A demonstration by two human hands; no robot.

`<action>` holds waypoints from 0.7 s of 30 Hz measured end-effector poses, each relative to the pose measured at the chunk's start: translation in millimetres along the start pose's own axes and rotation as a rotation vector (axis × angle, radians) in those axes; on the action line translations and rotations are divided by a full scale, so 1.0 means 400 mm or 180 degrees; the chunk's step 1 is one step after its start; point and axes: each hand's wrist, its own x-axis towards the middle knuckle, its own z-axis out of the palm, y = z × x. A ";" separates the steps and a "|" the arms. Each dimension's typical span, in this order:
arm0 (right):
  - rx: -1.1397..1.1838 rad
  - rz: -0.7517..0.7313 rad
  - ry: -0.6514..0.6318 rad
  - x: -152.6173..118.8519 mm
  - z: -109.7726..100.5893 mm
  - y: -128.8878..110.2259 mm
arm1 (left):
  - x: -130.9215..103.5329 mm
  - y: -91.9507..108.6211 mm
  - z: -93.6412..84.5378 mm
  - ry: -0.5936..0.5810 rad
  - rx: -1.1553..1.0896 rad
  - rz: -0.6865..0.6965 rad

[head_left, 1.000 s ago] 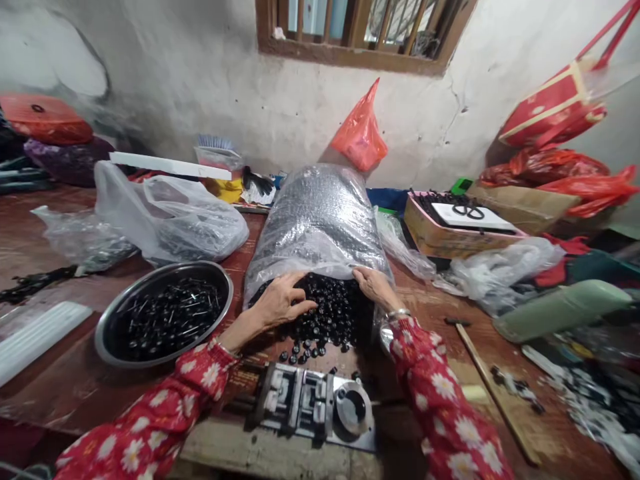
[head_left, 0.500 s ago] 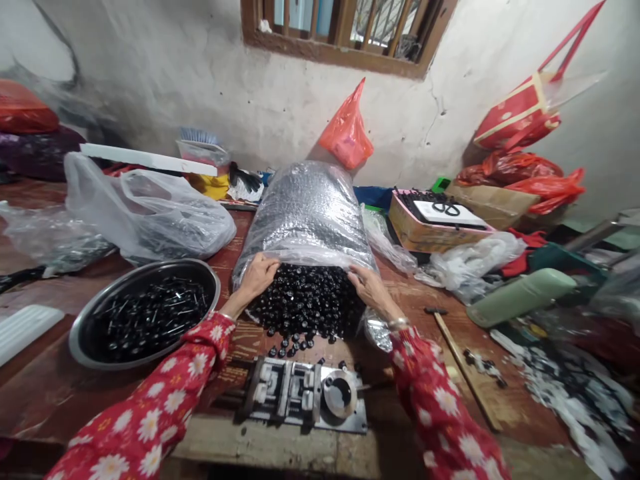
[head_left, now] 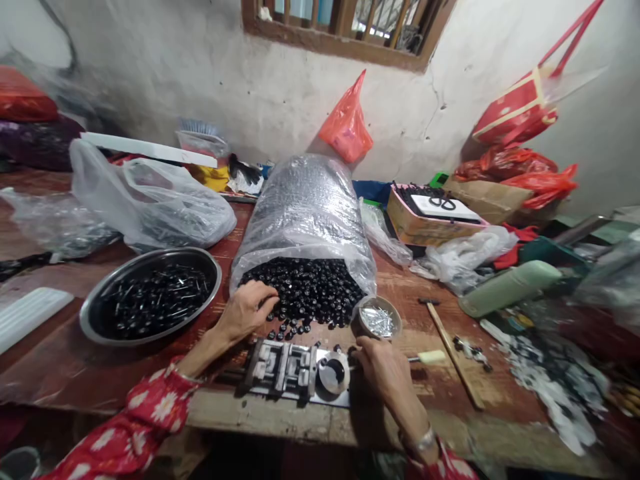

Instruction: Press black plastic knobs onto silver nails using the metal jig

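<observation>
A big clear plastic bag (head_left: 310, 207) lies with its mouth toward me, and small black round parts (head_left: 315, 287) spill from it. At the left edge of this pile is my left hand (head_left: 245, 308), thumb and fingers apart, with nothing visible between them. My right hand (head_left: 383, 367) is beside the metal fixture (head_left: 300, 370), below a small bowl of silvery pins (head_left: 379, 317). Its fingers are curled and partly hidden, so what they hold, if anything, cannot be made out. A tool with a pale handle (head_left: 431, 357) lies just right of that hand.
On the left stands a metal basin (head_left: 87, 320) of black parts with pins, near a white plastic bag (head_left: 175, 207). To the right lie a hammer (head_left: 453, 353), a green bottle (head_left: 510, 288) and white scraps. A box (head_left: 425, 230) stands behind.
Both hands have let go of the bag's edge and come down toward me. The left is now by the pile, the right by the fixture. The pin bowl shows more fully.
</observation>
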 end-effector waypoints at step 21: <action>0.2894 -0.0021 0.1048 -0.032 0.076 0.005 | -0.025 0.071 0.034 -0.1528 0.0318 -0.1310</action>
